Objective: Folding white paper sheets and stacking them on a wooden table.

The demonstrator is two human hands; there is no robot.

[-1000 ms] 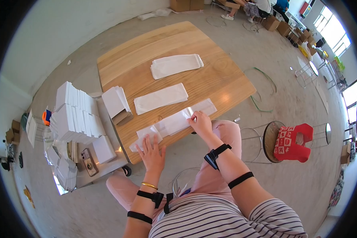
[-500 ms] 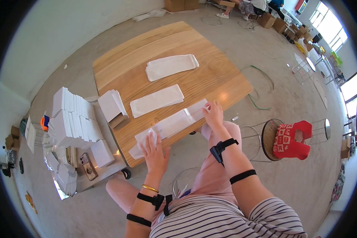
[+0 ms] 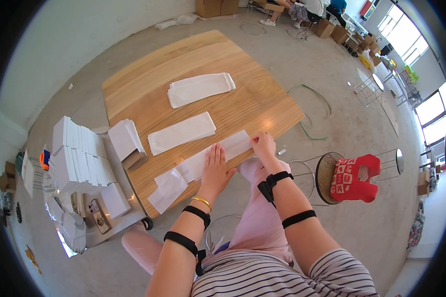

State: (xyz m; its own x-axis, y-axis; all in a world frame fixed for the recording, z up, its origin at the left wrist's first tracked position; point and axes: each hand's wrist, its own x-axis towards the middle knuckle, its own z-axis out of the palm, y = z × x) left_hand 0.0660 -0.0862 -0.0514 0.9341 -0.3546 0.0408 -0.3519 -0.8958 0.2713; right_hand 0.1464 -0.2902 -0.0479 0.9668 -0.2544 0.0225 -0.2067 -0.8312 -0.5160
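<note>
A long strip of thin white paper sheets (image 3: 193, 166) lies along the near edge of the wooden table (image 3: 262, 84). At its left end a loose or folded-over piece (image 3: 167, 192) sits at an angle. My left hand (image 3: 215, 166) rests flat on the strip, fingers stretched out, thumb apart. At the strip's right end my right hand (image 3: 264, 145) is closed, its fingertips pinching the paper edge. Just beyond lies a short stack of white sheets (image 3: 182, 132); a thicker stack (image 3: 201, 90) is farther back.
A white box with a brown inside (image 3: 129, 143) sits at the table's left edge. Beside the table, a low metal surface (image 3: 126, 208) bears stacked white boxes (image 3: 82, 153) and a phone (image 3: 99, 216). On the right, a red bag (image 3: 354, 178) rests on a stool. People sit far off.
My left hand has slid right along the strip and now presses flat. The left-end piece has shifted askew. My right hand stays at the right end, fingers now pinched. The whole view has shifted slightly.
</note>
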